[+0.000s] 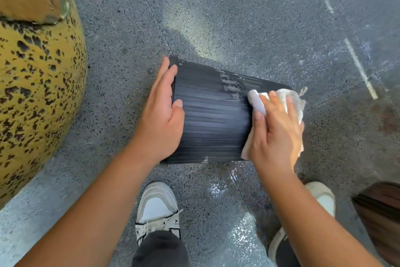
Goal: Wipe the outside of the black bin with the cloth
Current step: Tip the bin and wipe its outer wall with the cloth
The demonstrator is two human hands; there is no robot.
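The black bin [213, 115] lies on its side on the speckled grey floor, its ribbed outer wall facing up. White soapy streaks mark its upper far part. My left hand [161, 115] grips the bin's left end, fingers curled over the rim. Pressed flat against the bin's right end is my right hand [276, 128], with a crumpled white cloth [287, 97] under it. The cloth covers that end, so the bin's base is hidden.
A large yellow rounded object with black specks [36, 85] fills the left side. My two white shoes [157, 208] stand just below the bin. A dark brown object [381, 217] sits at the lower right. Wet patches show on the floor [238, 7].
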